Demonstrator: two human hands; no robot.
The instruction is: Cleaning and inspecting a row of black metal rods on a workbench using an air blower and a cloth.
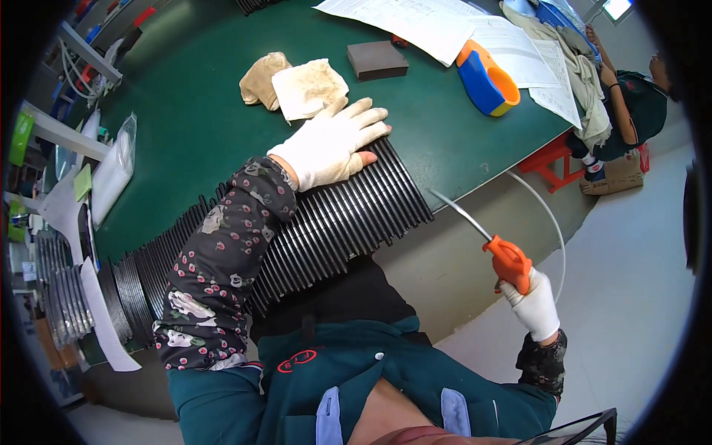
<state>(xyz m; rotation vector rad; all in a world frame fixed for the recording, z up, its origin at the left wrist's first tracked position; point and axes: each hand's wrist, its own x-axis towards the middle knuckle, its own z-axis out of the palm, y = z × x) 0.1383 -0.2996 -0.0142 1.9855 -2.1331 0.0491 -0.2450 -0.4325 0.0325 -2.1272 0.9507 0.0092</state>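
My left hand (pixel 330 147), in a white glove with bare thumb tip, lies flat with fingers stretched over the far ends of a long row of thin black rods (pixel 341 222). The rods lie side by side along the front of the green table (pixel 200 96). In my white-gloved right hand (pixel 535 308) is an orange air blow gun (pixel 512 263), gripped out past the table's right edge. Its long metal nozzle points toward the right end of the row, apart from it. Whether the trigger is pressed cannot be made out.
Folded cloths (pixel 310 85), a dark block (pixel 377 59), a blue-and-orange tape dispenser (pixel 486 78) and paper sheets (pixel 512 55) lie beyond the rods. A white hose (pixel 552 215) hangs off the table's right edge. Another person (pixel 634 111) is at the far right, near a red stool (pixel 552 163).
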